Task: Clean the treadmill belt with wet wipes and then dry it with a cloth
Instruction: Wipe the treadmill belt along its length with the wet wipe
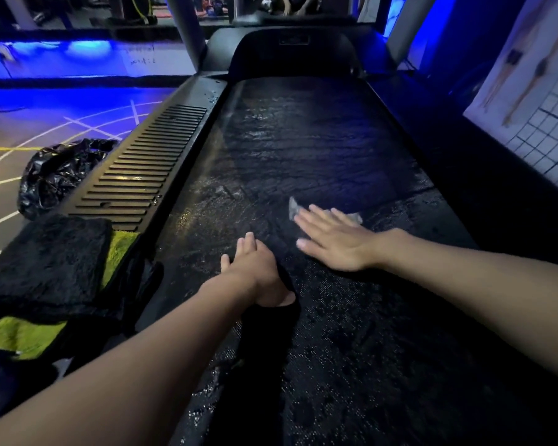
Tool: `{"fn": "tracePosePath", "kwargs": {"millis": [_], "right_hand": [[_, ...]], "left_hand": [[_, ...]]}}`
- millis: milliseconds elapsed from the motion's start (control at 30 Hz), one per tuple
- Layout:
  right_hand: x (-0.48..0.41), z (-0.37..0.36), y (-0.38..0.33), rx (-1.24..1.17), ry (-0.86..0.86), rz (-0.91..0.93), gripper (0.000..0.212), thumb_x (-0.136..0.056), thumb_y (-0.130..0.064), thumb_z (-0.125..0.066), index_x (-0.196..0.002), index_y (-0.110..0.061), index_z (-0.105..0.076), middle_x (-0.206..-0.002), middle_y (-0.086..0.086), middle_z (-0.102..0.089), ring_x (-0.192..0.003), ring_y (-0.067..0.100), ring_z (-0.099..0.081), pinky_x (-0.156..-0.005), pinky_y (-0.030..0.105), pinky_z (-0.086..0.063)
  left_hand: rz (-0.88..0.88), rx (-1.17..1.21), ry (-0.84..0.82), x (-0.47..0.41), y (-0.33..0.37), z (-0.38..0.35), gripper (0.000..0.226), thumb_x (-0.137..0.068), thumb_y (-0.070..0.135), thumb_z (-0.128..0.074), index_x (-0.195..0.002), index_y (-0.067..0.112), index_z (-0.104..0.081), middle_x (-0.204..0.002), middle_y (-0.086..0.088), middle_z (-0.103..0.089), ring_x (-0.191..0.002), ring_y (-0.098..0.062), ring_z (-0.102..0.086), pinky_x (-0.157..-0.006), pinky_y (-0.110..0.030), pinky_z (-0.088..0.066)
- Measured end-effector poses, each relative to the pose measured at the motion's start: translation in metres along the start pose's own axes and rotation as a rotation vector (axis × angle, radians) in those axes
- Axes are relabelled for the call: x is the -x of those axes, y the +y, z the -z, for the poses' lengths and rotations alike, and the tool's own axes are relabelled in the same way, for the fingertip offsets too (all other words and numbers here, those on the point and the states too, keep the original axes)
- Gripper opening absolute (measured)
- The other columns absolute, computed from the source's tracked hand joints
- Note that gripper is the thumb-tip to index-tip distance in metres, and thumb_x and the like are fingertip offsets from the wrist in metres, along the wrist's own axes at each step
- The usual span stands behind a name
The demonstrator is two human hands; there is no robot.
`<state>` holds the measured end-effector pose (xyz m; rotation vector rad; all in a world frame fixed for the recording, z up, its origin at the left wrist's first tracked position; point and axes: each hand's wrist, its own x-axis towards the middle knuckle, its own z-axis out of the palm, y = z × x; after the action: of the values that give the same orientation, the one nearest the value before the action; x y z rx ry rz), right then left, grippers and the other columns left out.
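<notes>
Over the treadmill deck, head view, looking down its length: belt point(303, 140) runs straight away from the person, long axis near-to-far, ending at the motor hood point(290, 56). Surface shines wet in streaks across the middle and far stretch; the near stretch looks matte and speckled. Right hand point(335, 243) lies flat, fingers spread and straight, pressing a wet wipe point(294, 208) onto the belt right of centre; the wipe's pale corners show past the fingertips. Left hand point(255, 272) rests on the belt just beside and nearer the body, fingers extended, gripping nothing I can make out; a dark shape under its wrist may be shadow or fabric, too dim to say. Right hand is the farther forward, so the wipe lies ahead of both hands, with the far belt beyond it. Black cloth point(45, 262) sits on a lime-green cloth point(123, 244) left of the ribbed side rail point(142, 169), nearest the left hand. Black bin bag point(58, 172) on the floor beyond. Count: one belt, one wipe, two hands, two cloths, one bag. Judged: wiping stage, drying not yet begun.
</notes>
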<state>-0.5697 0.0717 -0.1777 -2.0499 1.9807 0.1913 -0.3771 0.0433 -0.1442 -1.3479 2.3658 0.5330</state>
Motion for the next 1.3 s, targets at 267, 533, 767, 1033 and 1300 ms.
{"fn": "tracePosePath", "kwargs": {"millis": [267,533,767,1033,1300], "right_hand": [[-0.003,0.009,0.028,-0.035,0.025,-0.137,0.071,-0.1,-0.061,-0.006,-0.157,-0.024,0.013,-0.163,-0.007,0.021,-0.147,0.008,0.023,-0.121,0.037,0.014],[0.017,0.01,0.057,-0.015,0.037,-0.187,0.07,-0.101,-0.058,-0.009,-0.157,-0.021,0.011,-0.164,-0.003,0.018,-0.149,0.01,0.019,-0.121,0.037,0.011],[0.033,0.008,0.068,-0.044,0.006,-0.147,0.067,-0.103,-0.055,-0.01,-0.157,-0.022,0.011,-0.163,-0.005,0.019,-0.148,0.008,0.021,-0.121,0.034,0.013],[0.047,-0.002,0.077,-0.009,0.019,-0.073,0.068,-0.103,-0.056,-0.012,-0.157,-0.021,0.01,-0.163,-0.006,0.02,-0.148,0.007,0.02,-0.12,0.033,0.012],[0.063,-0.009,0.093,0.004,0.033,-0.044,0.069,-0.101,-0.058,-0.011,-0.157,-0.023,0.009,-0.163,-0.008,0.019,-0.147,0.005,0.021,-0.12,0.033,0.013]], "left_hand": [[0.017,0.081,0.003,0.001,0.0,0.0,0.143,-0.061,0.079,-0.067,-0.153,0.002,0.009,-0.161,-0.009,0.02,-0.148,-0.022,0.017,-0.119,-0.049,0.005],[-0.007,0.039,-0.029,-0.002,0.023,0.003,0.107,-0.074,0.058,-0.073,-0.149,0.051,0.002,-0.158,-0.02,0.022,-0.146,-0.041,0.018,-0.109,-0.073,-0.005],[-0.135,-0.108,0.012,-0.013,0.038,0.0,0.112,-0.082,0.038,-0.073,-0.154,0.007,0.007,-0.162,-0.009,0.018,-0.15,-0.029,0.01,-0.121,-0.049,-0.008],[-0.043,-0.068,-0.12,-0.012,0.066,0.004,0.114,-0.075,0.067,-0.064,-0.149,0.042,0.019,-0.154,-0.023,0.029,-0.142,-0.048,0.022,-0.117,-0.06,-0.002],[-0.018,-0.088,-0.036,-0.013,0.072,-0.009,0.111,-0.076,0.074,-0.058,-0.149,0.041,0.018,-0.155,-0.025,0.026,-0.141,-0.049,0.024,-0.113,-0.067,0.002]]}}
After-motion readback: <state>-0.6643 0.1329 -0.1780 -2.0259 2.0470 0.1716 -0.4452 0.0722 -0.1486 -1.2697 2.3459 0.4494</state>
